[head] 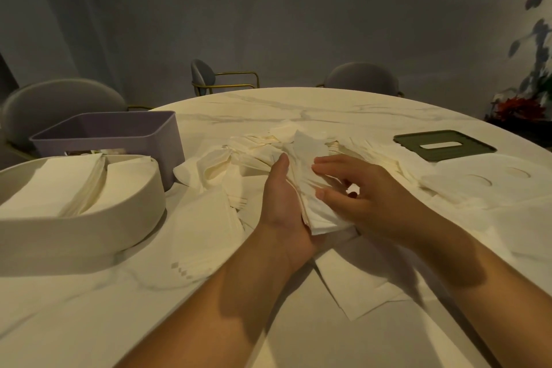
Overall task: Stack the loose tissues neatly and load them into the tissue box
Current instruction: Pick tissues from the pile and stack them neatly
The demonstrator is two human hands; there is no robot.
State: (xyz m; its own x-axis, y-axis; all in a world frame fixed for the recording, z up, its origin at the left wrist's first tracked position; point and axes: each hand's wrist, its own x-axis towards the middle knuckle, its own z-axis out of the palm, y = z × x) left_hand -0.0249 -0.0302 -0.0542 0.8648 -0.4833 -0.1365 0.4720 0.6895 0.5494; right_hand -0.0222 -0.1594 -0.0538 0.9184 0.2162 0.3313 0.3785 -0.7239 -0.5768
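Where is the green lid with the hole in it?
In the head view, the green lid lies flat on the table at the far right, beyond the right hand, beside the loose tissues.

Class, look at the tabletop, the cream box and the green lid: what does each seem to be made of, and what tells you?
Tabletop: polished stone or a stone-look laminate, white with grey veins and a soft sheen. Cream box: probably matte plastic, with smooth rounded moulded walls. Green lid: likely matte plastic, thin, with a clean-cut slot.
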